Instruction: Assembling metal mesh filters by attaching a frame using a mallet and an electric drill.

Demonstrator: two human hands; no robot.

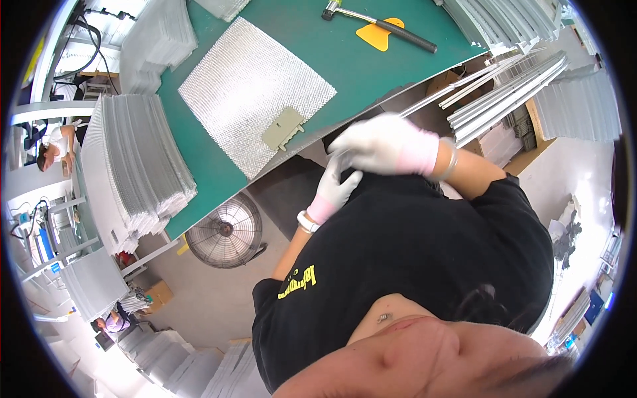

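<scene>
Rectangular silver mesh sheet (245, 79), finely cross-hatched; on it, grey-green notched plate (284, 128); beneath it, green tabletop (312, 40); near it, white fabric gloves (385, 142) with pink cuffs (418, 152).

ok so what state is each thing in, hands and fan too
right hand: gloved, in front of the left hand
left hand: gloved, partly hidden
silver mesh panel: flat on the green tabletop
olive bracket: resting on the panel
mallet: lying across the yellow scraper
yellow scraper: partly covered
fan: below table level, spinning unclear

Black T-shirt (415, 242); white gloves (379, 143), pink cuffs (421, 153)
</scene>
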